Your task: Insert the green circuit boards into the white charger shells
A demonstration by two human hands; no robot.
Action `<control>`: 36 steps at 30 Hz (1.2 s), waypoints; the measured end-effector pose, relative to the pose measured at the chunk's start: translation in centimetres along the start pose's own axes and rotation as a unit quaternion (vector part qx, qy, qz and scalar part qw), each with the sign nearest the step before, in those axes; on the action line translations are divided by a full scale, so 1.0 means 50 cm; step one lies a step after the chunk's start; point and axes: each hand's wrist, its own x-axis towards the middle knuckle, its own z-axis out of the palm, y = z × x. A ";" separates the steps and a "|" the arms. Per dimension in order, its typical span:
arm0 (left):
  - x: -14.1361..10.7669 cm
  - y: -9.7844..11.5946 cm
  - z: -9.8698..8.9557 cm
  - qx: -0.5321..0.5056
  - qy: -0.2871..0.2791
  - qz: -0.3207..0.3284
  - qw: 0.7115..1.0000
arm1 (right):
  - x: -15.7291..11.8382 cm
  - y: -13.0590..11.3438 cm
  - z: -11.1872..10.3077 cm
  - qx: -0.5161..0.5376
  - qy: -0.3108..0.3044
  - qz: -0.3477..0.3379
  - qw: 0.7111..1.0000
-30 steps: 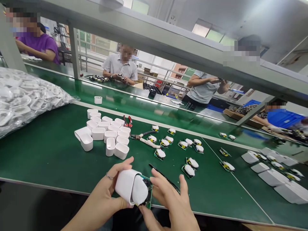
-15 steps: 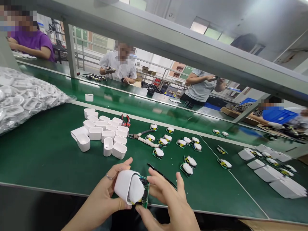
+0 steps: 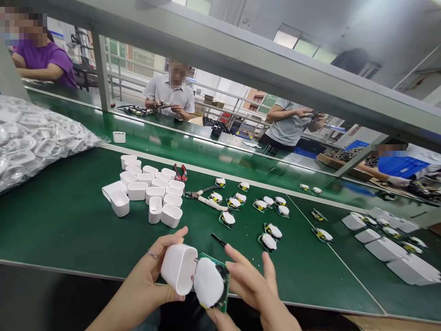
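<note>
My left hand point(image 3: 156, 273) is wrapped round a white plastic housing point(image 3: 175, 269), its open mouth turned to the right. Facing that mouth is a green circuit board point(image 3: 225, 285) with a white pad point(image 3: 208, 282) over its parts, held by my right hand point(image 3: 255, 289) between thumb and fingers. The board's left edge is right at the housing's rim; whether they touch, I cannot tell. Just beyond my right fingertips lies a thin black tool point(image 3: 218, 239). Several empty white housings point(image 3: 137, 191) stand grouped ahead of my left hand.
Pliers with pale handles point(image 3: 210, 202) and red-handled cutters point(image 3: 180, 172) lie mid-table. Several padded boards point(image 3: 268, 241) are spread to their right. A bag of white parts point(image 3: 37, 142) fills the left side; more housings point(image 3: 406, 262) lie far right. Co-workers sit and stand behind the belt point(image 3: 193, 151).
The circuit board has come out of the housing and moved right with my right hand. My left hand keeps hold of the housing. On the belt, a white housing and two boards have shifted left.
</note>
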 end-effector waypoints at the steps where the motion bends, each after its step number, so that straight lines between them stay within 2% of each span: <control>1: -0.003 0.001 0.002 0.000 -0.004 -0.004 1.000 | 0.000 0.002 0.004 0.006 -0.021 -0.020 1.000; 3: -0.007 0.002 0.005 0.009 -0.003 -0.010 1.000 | -0.001 0.004 0.015 0.017 -0.029 -0.023 0.999; 7: -0.008 0.002 0.009 0.024 0.004 -0.007 1.000 | -0.002 -0.002 0.035 0.034 0.018 0.020 0.999; 11: -0.005 -0.001 0.008 0.024 -0.001 -0.002 1.000 | -0.001 -0.006 0.040 0.009 0.037 0.008 0.999; 19: -0.004 -0.003 0.011 0.025 -0.011 -0.002 1.000 | -0.001 -0.007 0.041 0.022 0.030 0.025 0.999; 23: -0.003 -0.001 0.013 0.024 -0.007 -0.004 1.000 | -0.001 -0.004 0.034 -0.003 0.013 0.019 1.000; 29: -0.001 0.001 0.014 0.028 -0.013 -0.017 0.999 | 0.010 0.009 0.010 -0.079 -0.062 -0.062 0.993; 36: -0.001 -0.001 0.016 0.054 -0.019 -0.012 0.998 | 0.003 -0.012 0.038 -0.086 0.018 0.024 0.996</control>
